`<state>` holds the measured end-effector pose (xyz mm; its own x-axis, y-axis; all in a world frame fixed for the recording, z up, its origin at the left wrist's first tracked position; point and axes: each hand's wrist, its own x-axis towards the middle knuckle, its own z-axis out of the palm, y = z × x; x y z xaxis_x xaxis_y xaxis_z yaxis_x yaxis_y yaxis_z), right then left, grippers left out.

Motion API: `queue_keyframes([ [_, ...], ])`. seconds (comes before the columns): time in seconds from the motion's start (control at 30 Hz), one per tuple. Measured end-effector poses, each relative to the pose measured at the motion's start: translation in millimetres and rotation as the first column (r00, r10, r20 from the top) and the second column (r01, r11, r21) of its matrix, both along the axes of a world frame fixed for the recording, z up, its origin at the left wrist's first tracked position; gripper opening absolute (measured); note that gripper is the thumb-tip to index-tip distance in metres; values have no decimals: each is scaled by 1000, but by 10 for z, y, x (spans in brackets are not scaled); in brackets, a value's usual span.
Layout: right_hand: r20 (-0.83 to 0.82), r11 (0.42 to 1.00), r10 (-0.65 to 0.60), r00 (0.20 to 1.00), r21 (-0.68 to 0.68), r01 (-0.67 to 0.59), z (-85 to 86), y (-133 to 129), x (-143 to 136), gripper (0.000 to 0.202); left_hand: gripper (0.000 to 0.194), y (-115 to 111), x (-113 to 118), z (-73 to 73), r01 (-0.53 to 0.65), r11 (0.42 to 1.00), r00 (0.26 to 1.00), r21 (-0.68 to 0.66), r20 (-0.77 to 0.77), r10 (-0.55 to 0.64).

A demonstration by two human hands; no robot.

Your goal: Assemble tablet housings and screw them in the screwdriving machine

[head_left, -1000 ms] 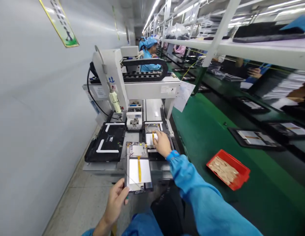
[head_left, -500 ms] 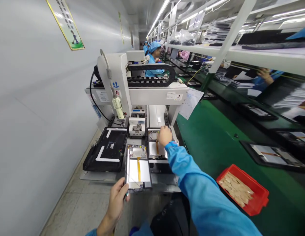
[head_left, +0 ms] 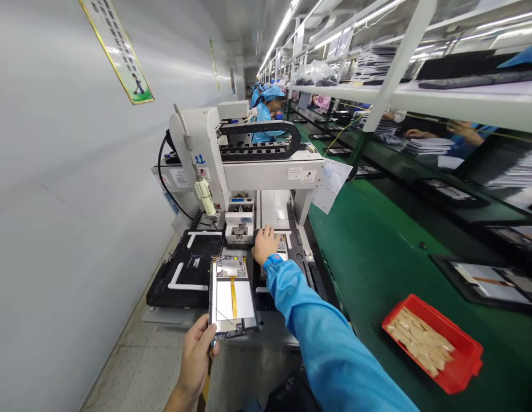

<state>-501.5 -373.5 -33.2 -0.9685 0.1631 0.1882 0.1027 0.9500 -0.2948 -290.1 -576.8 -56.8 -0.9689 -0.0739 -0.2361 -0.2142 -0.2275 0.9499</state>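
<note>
In my left hand (head_left: 195, 355) is an opened tablet (head_left: 234, 303), gripped at its lower left corner with the thumb on top. Its inside faces up, showing a pale battery, an orange flex cable and a circuit board. My right hand (head_left: 265, 245), fingers slightly apart, rests over the upper left part of a second opened tablet (head_left: 283, 246). This one lies in the right-hand black fixture of a white bench machine (head_left: 266, 173); hand and sleeve cover much of it. Left of the held tablet is another black fixture (head_left: 184, 269) with white L-shaped corner strips.
A light-green electric screwdriver (head_left: 205, 196) hangs at the machine's left. On the green bench (head_left: 360, 246) sits a red tray (head_left: 457, 375) of small tan pieces. Further tablets (head_left: 489, 280) lie along the dark conveyor. Co-workers in blue stand behind the machine; a wall runs along the left.
My right hand has moved left across the second tablet, from its right side to its upper left part. The held tablet has shifted slightly left and down with my left hand.
</note>
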Motion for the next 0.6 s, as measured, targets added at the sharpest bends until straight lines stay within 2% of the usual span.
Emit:
queue_keyframes([
  [0.07, -3, 998, -36, 999, -43, 36, 164, 160, -1, 50, 27, 20, -91, -10, 17, 1000, 1000, 2, -20, -17],
  [0.17, 27, 986, -114, 993, -121, 117, 343, 579, 27, 38, 27, 123, -307, -44, 83, 997, 994, 7, -69, -82],
  [0.27, 68, 966, -161, 985, -193, 171, 404, 1042, 102, 33, 29, 332, -611, -109, 168, 986, 982, 8, -87, -167],
  [0.37, 39, 950, -164, 986, -262, 168, 450, 1437, 246, 26, 33, 620, -947, -187, 265, 963, 960, -44, -87, -268],
  [0.5, -134, 928, -185, 974, -350, 128, 647, 1966, 635, 34, 36, 974, -1281, -273, 347, 924, 928, -160, -86, -363],
  [0.57, -262, 883, -210, 942, -465, 67, 769, 2223, 938, 39, 34, 1068, -1351, -288, 371, 895, 912, -246, -83, -401],
  [0.6, -313, 842, -234, 921, -538, 31, 822, 2334, 1114, 41, 31, 1087, -1359, -287, 373, 879, 907, -298, -84, -413],
])
